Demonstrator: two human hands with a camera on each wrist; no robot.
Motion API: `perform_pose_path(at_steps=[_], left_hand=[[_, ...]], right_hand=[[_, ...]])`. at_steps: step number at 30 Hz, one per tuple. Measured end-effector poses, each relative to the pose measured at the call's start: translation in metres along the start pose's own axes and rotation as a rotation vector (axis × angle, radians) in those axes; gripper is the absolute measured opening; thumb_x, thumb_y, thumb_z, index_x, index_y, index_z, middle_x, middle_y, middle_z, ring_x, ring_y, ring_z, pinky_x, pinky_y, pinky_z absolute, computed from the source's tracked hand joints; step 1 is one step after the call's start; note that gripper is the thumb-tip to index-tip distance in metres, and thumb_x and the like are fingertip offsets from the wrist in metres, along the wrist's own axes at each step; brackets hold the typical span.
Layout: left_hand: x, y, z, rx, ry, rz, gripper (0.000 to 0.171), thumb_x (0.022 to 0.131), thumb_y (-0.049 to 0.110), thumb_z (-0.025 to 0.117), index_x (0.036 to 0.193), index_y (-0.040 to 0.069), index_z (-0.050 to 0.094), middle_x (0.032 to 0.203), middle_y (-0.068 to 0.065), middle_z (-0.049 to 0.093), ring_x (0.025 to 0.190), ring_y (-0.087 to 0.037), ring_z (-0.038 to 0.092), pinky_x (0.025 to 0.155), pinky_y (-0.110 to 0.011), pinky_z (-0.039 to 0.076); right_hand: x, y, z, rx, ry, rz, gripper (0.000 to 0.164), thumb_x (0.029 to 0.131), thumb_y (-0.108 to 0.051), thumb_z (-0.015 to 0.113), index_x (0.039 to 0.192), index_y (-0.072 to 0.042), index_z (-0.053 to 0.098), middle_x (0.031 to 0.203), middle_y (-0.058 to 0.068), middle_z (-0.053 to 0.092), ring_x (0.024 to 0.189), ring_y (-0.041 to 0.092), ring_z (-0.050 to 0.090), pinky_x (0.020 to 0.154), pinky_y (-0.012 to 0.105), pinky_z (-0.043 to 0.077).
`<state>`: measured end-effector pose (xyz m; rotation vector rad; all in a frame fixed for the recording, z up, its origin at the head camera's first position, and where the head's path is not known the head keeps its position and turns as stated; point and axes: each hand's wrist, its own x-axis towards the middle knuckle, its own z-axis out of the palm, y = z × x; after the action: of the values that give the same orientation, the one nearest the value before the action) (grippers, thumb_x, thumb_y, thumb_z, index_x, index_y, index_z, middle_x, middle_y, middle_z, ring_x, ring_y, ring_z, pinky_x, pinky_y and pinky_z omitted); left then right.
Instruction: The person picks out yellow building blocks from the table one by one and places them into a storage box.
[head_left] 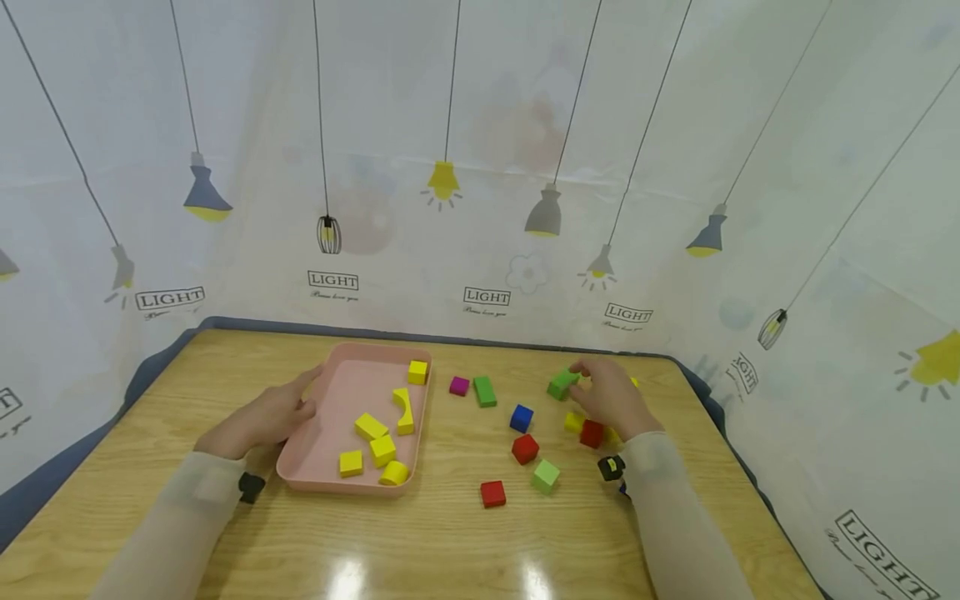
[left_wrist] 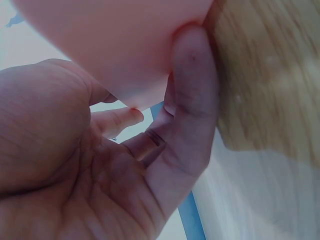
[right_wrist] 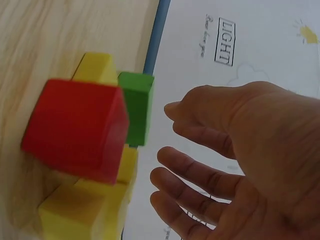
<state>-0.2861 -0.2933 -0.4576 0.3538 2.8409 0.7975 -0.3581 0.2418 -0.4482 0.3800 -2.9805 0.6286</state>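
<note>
My left hand (head_left: pixel 273 415) grips the left rim of a pink tray (head_left: pixel 318 485), with the tray's wall between thumb and fingers in the left wrist view. Inside the tray lie several yellow blocks, among them a yellow arch (head_left: pixel 403 412). Over the right side of the table, my right hand (head_left: pixel 609 395) reaches beside a green block (head_left: pixel 561 384). In the right wrist view its fingers are loosely bent with nothing between them, and a gap separates them from the green block (right_wrist: pixel 137 107). A red block (right_wrist: pixel 75 127) and yellow blocks (right_wrist: pixel 75 212) sit nearer that camera.
Between tray and right hand are a magenta block (head_left: pixel 459 386), another green block (head_left: pixel 484 392), a blue block (head_left: pixel 521 418), red blocks (head_left: pixel 525 449) and a light green block (head_left: pixel 546 476). A patterned cloth (head_left: pixel 405 250) hangs behind the wooden table (head_left: pixel 435 550).
</note>
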Motion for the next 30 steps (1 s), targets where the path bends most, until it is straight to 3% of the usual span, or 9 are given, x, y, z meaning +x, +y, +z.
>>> perform_pose_path(at_steps=[6,11,25,30], left_hand=[[-0.002,0.001,0.000,-0.001,0.003,0.000,0.065,0.105,0.014,0.046,0.160,0.005,0.014,0.066,-0.003,0.043,0.054,-0.016,0.041,0.054,-0.034,0.038],[-0.001,-0.001,0.001,-0.005,-0.001,-0.015,0.065,0.105,0.015,0.046,0.161,0.007,0.012,0.067,-0.004,0.044,0.054,-0.016,0.042,0.054,-0.034,0.038],[0.002,-0.003,0.001,0.022,0.016,0.003,0.066,0.105,0.015,0.046,0.161,0.005,0.013,0.065,-0.003,0.043,0.053,-0.016,0.040,0.053,-0.033,0.037],[0.001,-0.002,0.001,0.021,-0.007,-0.026,0.066,0.105,0.015,0.047,0.161,0.006,0.012,0.068,-0.005,0.044,0.056,-0.018,0.043,0.056,-0.034,0.039]], right_hand=[[-0.008,0.016,0.000,-0.012,0.019,0.016,0.037,0.092,-0.017,0.071,0.126,-0.005,0.064,0.126,0.017,0.060,0.114,0.035,0.056,0.097,0.054,0.045],[-0.009,0.023,0.003,-0.019,-0.017,0.045,0.038,0.092,-0.018,0.070,0.128,-0.007,0.064,0.125,0.016,0.059,0.110,0.033,0.056,0.096,0.052,0.046],[-0.012,0.028,0.002,-0.001,-0.057,0.087,0.038,0.090,-0.007,0.069,0.128,-0.004,0.064,0.126,0.019,0.060,0.114,0.037,0.056,0.097,0.053,0.045],[-0.013,0.026,0.004,0.015,-0.077,0.116,0.037,0.091,-0.005,0.069,0.127,-0.004,0.064,0.126,0.019,0.060,0.114,0.037,0.056,0.097,0.053,0.046]])
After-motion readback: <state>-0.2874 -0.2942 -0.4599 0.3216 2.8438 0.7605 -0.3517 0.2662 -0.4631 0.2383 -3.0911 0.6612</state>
